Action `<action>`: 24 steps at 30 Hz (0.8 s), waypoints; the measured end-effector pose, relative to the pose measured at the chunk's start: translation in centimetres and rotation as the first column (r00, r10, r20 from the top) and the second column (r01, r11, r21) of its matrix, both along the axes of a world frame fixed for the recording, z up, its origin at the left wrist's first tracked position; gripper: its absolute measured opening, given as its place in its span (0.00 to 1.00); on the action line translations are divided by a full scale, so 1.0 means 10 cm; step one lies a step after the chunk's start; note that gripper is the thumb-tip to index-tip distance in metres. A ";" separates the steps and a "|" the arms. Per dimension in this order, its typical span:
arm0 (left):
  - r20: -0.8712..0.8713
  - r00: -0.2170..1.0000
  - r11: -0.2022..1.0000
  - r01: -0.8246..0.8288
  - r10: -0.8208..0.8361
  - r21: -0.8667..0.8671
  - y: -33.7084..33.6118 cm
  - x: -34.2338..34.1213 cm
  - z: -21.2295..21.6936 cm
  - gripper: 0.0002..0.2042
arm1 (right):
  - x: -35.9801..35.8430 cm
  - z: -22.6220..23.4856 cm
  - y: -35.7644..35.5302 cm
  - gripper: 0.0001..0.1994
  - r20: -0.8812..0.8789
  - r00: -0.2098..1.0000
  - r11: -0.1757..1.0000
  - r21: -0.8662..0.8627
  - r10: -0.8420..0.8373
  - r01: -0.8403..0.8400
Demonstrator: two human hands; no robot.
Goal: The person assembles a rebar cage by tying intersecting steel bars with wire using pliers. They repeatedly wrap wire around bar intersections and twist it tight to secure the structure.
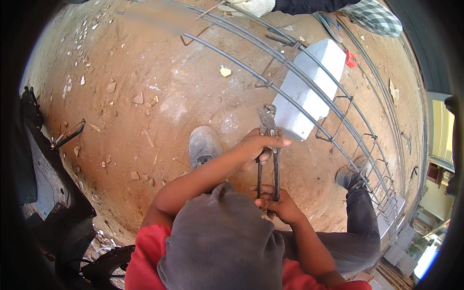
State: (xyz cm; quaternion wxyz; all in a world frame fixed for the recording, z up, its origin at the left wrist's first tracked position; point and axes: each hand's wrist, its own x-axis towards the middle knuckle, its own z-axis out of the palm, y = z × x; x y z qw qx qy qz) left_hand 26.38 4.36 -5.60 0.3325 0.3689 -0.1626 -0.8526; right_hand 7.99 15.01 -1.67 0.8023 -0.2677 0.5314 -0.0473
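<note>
Upright in front of me are long-handled steel end-cutting pincers (268, 116), their jaws pointing away. My left hand (258, 149) is closed round them just below the jaws, its index finger stretched out to the right. Lower down, my right hand (282, 207) grips the handle ends, which stand slightly apart. Beyond the jaws runs a long rebar cage (309, 82) of bars and square stirrups, crossing from upper left to lower right. Neither hand touches it. Beneath it is a pale, smooth-sided block (299, 99).
A co-worker's gloved hand (251, 7) holds the cage's far end. A small red object (351, 59) lies by the block. Loose bars (382, 72) run along the right. Stones dot the dirt floor (159, 111). A dark machine-like object (48, 179) stands left. My shoe (205, 145) is nearby.
</note>
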 end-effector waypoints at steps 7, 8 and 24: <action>-0.095 0.987 0.933 -0.156 0.132 -0.325 0.10 0.31 0.22 0.15 | -0.82 0.89 -0.06 0.25 -0.484 0.872 0.872 -0.455 -0.070 -0.183; -0.157 0.976 0.898 -0.203 0.152 -0.391 0.10 0.35 0.31 0.15 | -0.94 1.01 -0.02 0.22 -0.455 0.874 0.840 -0.531 -0.172 -0.111; 0.020 0.998 0.542 0.045 -0.051 -0.839 0.07 -0.39 2.75 0.19 | -1.74 1.42 1.27 0.18 0.036 0.982 0.347 -0.932 -0.187 0.101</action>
